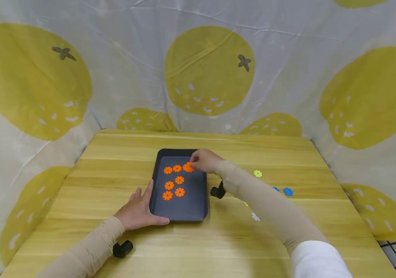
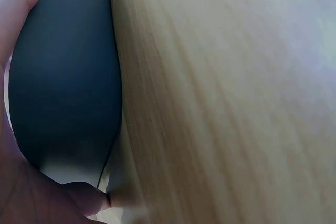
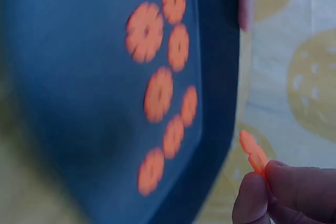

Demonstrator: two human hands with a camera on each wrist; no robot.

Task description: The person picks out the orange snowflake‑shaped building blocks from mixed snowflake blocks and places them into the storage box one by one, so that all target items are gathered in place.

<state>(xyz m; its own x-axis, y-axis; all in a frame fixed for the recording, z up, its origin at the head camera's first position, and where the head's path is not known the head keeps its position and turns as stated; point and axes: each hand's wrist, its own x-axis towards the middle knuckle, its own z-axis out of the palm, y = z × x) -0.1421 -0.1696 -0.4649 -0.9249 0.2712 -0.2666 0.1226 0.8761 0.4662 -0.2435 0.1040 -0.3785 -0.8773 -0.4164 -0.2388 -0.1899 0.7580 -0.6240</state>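
Note:
A dark grey rectangular tray (image 1: pixel 192 206) lies on the wooden table, with several orange notched plastic discs (image 1: pixel 179 192) flat in its left and far part. My right hand (image 1: pixel 204 160) is over the tray's far right side. Its thumb and fingertips pinch one more orange notched disc (image 3: pixel 254 153), held on edge above the tray. At the tray's near left corner is my left hand (image 1: pixel 140 212), fingers stretched along the left side and thumb at the front edge. The left wrist view shows the tray's dark outer wall (image 2: pixel 68 77) beside the palm.
Right of the tray, partly behind my right forearm, lie a yellow-green disc (image 1: pixel 258 173), a blue disc (image 1: pixel 288 192) and a white disc (image 1: pixel 255 217). A black clamp-like piece (image 1: pixel 123 249) is by my left forearm, another (image 1: pixel 218 191) right of the tray. A lemon-print cloth (image 1: pixel 124 77) surrounds the table.

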